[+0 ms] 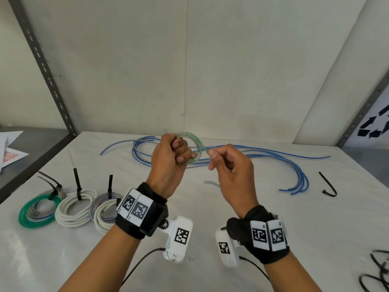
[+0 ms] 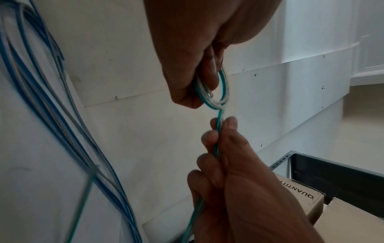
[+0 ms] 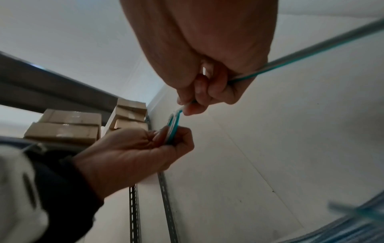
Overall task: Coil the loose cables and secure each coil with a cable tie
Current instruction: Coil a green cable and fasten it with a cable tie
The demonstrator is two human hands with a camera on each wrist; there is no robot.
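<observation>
- Your left hand (image 1: pixel 168 163) was clenched around a small round coil (image 1: pixel 190 150) of clear, glossy cable with a green stripe, held up above the table (image 1: pixel 210 218).
- Your right hand (image 1: pixel 229 167) kept a pinching grip on the loose tail (image 2: pixel 218 125) of that same cable, just beside the coil; the tail ran on through the curled fingers (image 2: pixel 209 138).
- Behind your hands, thin blue and grey cables (image 1: pixel 263 154) lay in long loose curves on the white, cloth-like table cover.
- To your left sat three finished round coils, each bound with a black cable tie standing upright: a green and grey coil (image 1: pixel 40 209), a white coil (image 1: pixel 74 206), and a white and grey coil (image 1: pixel 105 209).
- One bent black cable tie (image 1: pixel 328 186) lay alone to the right.
- Black-and-white square code markers (image 1: pixel 134 207) covered your wrist bands.
- A brown cardboard box (image 2: pixel 307 202) in the left wrist view bore the printed word "QUANTITY".
</observation>
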